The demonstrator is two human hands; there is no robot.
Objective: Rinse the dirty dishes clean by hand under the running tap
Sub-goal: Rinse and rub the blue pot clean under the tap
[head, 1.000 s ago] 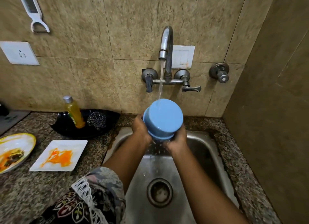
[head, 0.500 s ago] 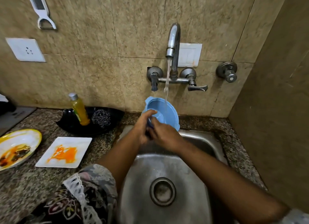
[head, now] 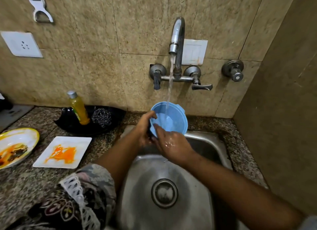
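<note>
A blue plastic bowl is tilted with its mouth toward me under the running tap, and water falls into it. My left hand grips the bowl's left rim, thumb over the edge. My right hand, wet, lies with its fingers reaching inside the bowl's lower rim. Both hands are above the back of the steel sink. On the counter to the left lie a white square plate smeared orange and a yellow-rimmed round plate with food remains.
A black dish behind the plates holds a yellow soap bottle and a steel scrubber. The sink drain is in the basin's middle. A wall stands close on the right. Tap handles stick out from the wall.
The bowl was turned from bottom-toward-me to mouth-toward-me a second ago. Since half a second ago the hands have hardly moved; my right fingers reach a little further into the bowl.
</note>
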